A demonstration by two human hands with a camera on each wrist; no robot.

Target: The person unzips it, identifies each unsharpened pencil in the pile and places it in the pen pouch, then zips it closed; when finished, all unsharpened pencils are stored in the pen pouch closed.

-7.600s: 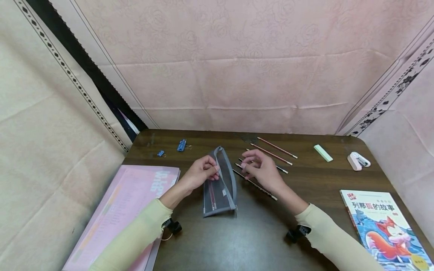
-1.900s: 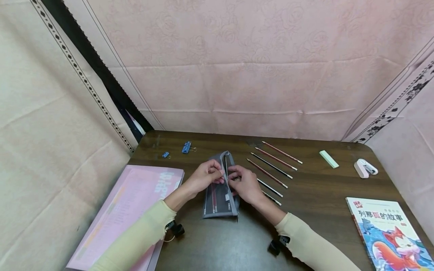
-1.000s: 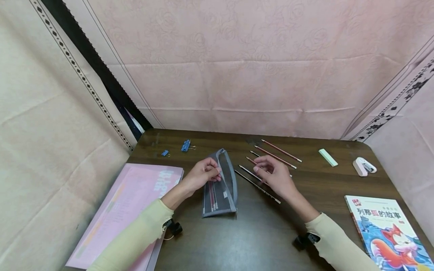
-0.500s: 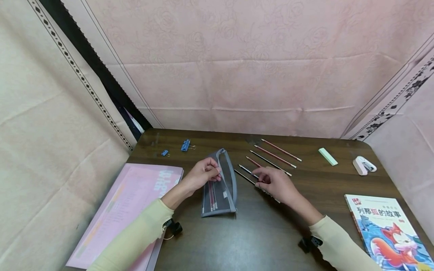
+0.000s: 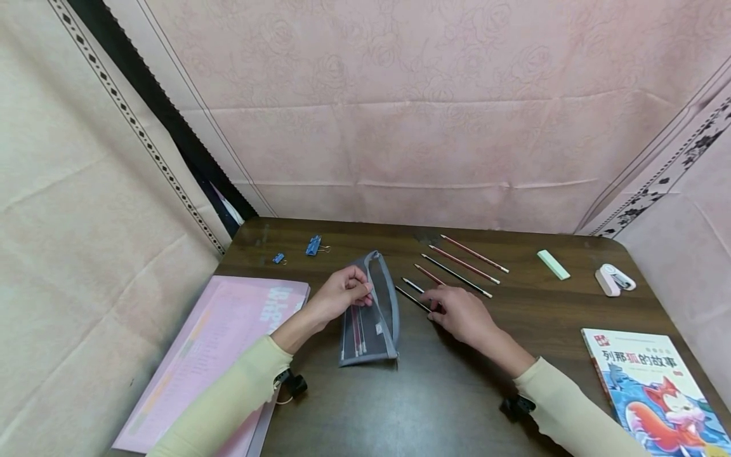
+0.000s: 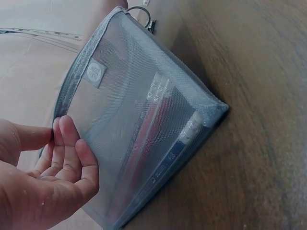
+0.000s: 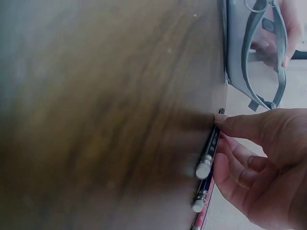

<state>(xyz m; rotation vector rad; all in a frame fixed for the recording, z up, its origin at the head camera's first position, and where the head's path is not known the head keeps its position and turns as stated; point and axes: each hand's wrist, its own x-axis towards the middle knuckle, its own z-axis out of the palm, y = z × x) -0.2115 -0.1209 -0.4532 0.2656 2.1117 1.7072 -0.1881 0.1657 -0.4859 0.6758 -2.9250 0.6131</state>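
A grey mesh pencil case stands with its zipped mouth gaping at the middle of the desk. My left hand pinches the near rim of that mouth between thumb and fingers. Through the mesh in the left wrist view show a red pencil and a dark blue pencil, white eraser ends up. My right hand is low at the desk, thumb and fingertips pinching the nearest black pencil. Right beside it lies another dark pencil, close to the fingers.
Several more pencils lie slanted in a row behind my right hand. A pale green eraser, a white stapler-like item and a picture book are at the right. Two blue binder clips and a pink folder are at the left.
My right hand has left the case's mouth, moved right and come down onto the nearest pencil. The left hand keeps its hold on the rim. More pencils show inside the case than at first.
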